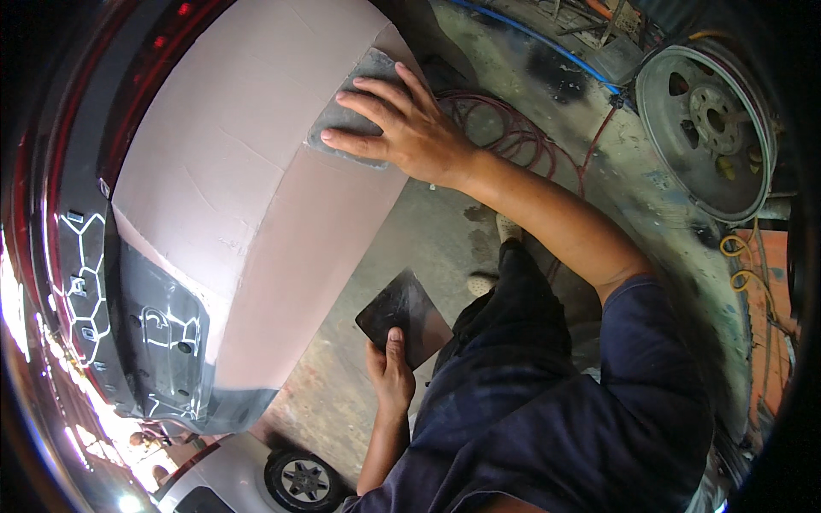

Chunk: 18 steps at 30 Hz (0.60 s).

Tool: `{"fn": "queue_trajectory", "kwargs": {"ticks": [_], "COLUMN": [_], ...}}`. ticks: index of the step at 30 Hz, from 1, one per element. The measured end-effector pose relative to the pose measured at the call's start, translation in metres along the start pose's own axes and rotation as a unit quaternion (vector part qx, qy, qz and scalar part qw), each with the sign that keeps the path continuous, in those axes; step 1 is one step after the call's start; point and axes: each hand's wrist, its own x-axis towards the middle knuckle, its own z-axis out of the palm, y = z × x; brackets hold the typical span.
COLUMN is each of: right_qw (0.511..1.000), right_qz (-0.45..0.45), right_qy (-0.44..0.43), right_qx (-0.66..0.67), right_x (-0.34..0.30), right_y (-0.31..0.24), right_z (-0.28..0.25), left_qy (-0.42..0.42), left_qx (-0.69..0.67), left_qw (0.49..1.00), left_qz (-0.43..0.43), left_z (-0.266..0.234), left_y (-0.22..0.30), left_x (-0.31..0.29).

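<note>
My right hand (419, 132) is spread over a thin dark grey spreader (368, 147), its fingers pressing the sheet flat against the car panel. Pale pinkish-grey filler (205, 128) coats most of this curved panel, with fine ridges showing in it. A smoother, darker pink strip (299, 239) runs along the edge nearest me, below the spreader. Lower down, my left hand (392, 372) grips a dark square plate (402, 312) by its near side, thumb on top. One corner of that plate looks pinkish. It is held apart from the panel, over the floor.
Left of the panel are a red tail light (161, 41) and dark trim with white marker lines (81, 286). A silver car's wheel (304, 480) shows at the bottom. A wheel rim (705, 128), a coiled red hose (513, 128) and a blue hose (539, 36) lie to the right.
</note>
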Motion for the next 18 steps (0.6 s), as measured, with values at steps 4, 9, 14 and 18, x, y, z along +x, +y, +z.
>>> {"fn": "queue_trajectory", "kwargs": {"ticks": [4, 9, 14, 18], "right_qw": [1.0, 0.996, 0.986, 0.967], "right_qz": [0.002, 0.015, 0.028, 0.048], "right_qy": [-0.022, -0.089, -0.154, -0.241], "right_qx": [0.001, 0.028, 0.063, 0.073], "right_x": [-0.017, -0.066, -0.116, -0.139], "right_y": [-0.003, -0.008, -0.011, -0.009], "right_z": [-0.003, -0.005, -0.009, -0.025], "left_qy": [-0.004, -0.005, 0.004, -0.002], "left_qx": [-0.011, 0.012, 0.01, 0.018], "left_qw": [1.0, 1.0, 0.999, 1.0], "left_qz": [-0.024, -0.028, -0.034, -0.026], "left_z": [0.003, 0.003, 0.01, 0.015], "left_y": [0.003, 0.0, 0.006, 0.009], "left_x": [0.004, 0.008, 0.01, 0.008]}}
